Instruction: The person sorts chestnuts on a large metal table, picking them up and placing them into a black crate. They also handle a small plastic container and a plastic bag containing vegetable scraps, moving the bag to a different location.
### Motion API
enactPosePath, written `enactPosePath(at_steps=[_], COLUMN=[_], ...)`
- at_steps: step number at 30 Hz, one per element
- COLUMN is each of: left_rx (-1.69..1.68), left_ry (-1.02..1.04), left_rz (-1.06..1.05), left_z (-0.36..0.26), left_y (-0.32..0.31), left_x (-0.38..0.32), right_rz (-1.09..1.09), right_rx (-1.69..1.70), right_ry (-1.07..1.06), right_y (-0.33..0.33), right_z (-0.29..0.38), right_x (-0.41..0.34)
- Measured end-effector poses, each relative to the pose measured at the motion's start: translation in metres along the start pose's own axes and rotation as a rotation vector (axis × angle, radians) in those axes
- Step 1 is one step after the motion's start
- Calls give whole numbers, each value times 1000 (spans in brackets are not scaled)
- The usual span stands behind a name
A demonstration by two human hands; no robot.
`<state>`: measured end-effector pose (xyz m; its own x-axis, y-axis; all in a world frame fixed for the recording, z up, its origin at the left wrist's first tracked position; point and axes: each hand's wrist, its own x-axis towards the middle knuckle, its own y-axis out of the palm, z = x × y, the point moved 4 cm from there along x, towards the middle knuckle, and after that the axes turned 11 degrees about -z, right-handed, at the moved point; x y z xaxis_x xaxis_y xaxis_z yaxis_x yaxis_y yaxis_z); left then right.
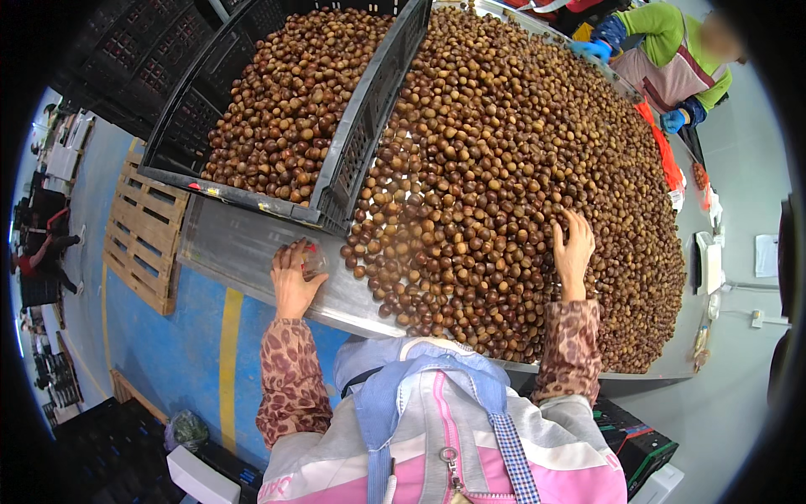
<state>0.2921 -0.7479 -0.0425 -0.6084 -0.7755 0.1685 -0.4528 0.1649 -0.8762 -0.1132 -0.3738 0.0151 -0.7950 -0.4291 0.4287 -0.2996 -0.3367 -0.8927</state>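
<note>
A wide heap of glossy brown chestnuts (491, 189) covers the metal table (245, 236) before me. At the table's near left edge, my left hand (295, 277) curls around a small clear plastic container (314, 259) with red marks on it; its contents are hard to make out. My right hand (574, 249) rests over the right part of the heap, thumb and fingers apart, the fingertips touching chestnuts. Left of the heap stands a black plastic crate (343, 170), tilted in view and filled with more chestnuts (283, 120).
Across the table stands a person (670, 63) in blue gloves. Red net bags (661, 148) hang along the far edge. A wooden pallet (145, 233) lies on the blue floor at left, near stacked black crates (138, 57). Another person (50, 252) is farther off.
</note>
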Motion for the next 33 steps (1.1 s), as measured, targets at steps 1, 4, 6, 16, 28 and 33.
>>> enactPosePath(at_steps=[1,4,6,16,28,33], left_rx=[3,-5,12,-210,-471,-526], left_ry=[22,55,20,-70,-271,-233], left_rz=[19,88,151,6,40,54], left_z=[-1,-1,-1,-41,-60,-67], left_y=[-1,-7,-10,-22,-13,-8], left_x=[1,4,6,0,-20,-14], right_rz=[-51,-27,-33,-39,126,206], right_rx=[49,131,225,486,12,-1], right_ry=[-42,-3,-40,-397,-600,-573], right_y=[-7,-13,-16,10,128,133], right_z=[5,22,42,187,290,294], right_x=[-10,-35,-47,15,80,76])
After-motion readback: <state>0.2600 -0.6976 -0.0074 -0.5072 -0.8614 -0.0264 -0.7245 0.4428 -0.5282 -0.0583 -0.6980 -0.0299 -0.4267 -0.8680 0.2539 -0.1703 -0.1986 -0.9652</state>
